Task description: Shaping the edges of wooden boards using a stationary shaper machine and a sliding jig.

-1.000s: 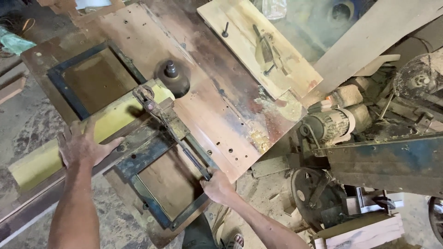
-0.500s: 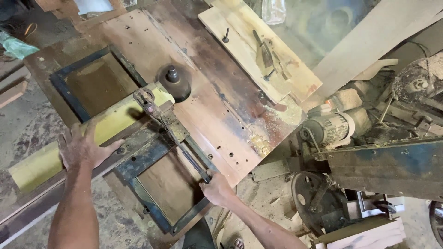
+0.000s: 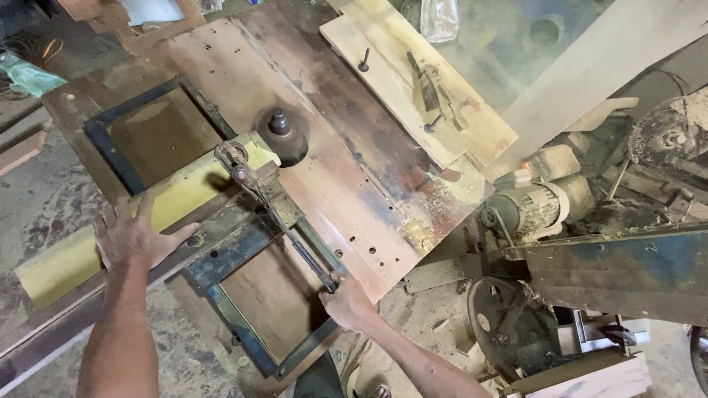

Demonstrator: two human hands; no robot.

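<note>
My left hand [image 3: 136, 236] lies flat, fingers spread, on a long yellowish wooden board [image 3: 181, 193] that runs across the brown machine table [image 3: 346, 191] toward the upright spindle cutter [image 3: 279, 122]. A metal clamp lever [image 3: 273, 206] crosses the board and presses on it near the spindle. My right hand [image 3: 346, 302] grips the near end of that lever's dark handle at the table's front edge. A blue metal frame [image 3: 243, 339] sits under the board around an opening in the table.
A pale wooden jig [image 3: 413, 88] with a bolt and fittings lies at the table's far side. An electric motor [image 3: 531, 206], a pulley wheel [image 3: 494, 324] and a blue machine body [image 3: 627, 269] stand to the right. Sawdust covers the floor [image 3: 44, 199].
The view has drifted slightly; the board and my left hand sit a little lower and closer. My right hand stays on the lever handle.
</note>
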